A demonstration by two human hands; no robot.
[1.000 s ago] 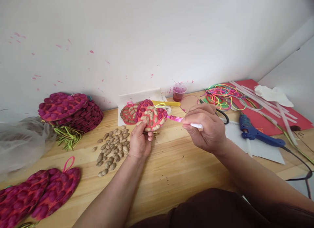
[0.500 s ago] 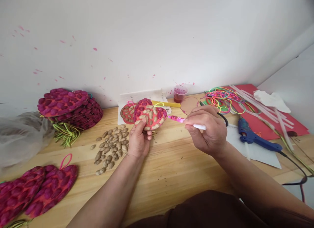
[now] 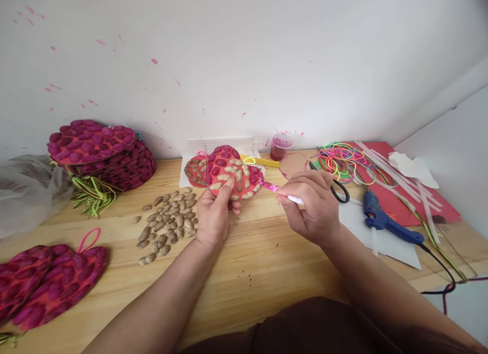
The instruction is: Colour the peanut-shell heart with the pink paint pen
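Left hand [image 3: 213, 216] gripping the peanut-studded disc [image 3: 239, 175], right hand [image 3: 313, 206] grasping the brush [image 3: 270, 186], we should probably keep strokes short and light.

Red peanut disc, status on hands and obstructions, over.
Left hand gripping red peanut disc; right hand holding stained brush, tip at disc's right edge. Some peanuts magenta, others bare. Left thumb covers part of disc's near edge.

On the table [image 3: 274, 272]: peanuts [image 3: 179, 220] left of the left hand [image 3: 215, 211], glue gun [image 3: 389, 223] right of the right hand [image 3: 312, 206], cup [image 3: 280, 149] behind, near the wall [image 3: 229, 64].
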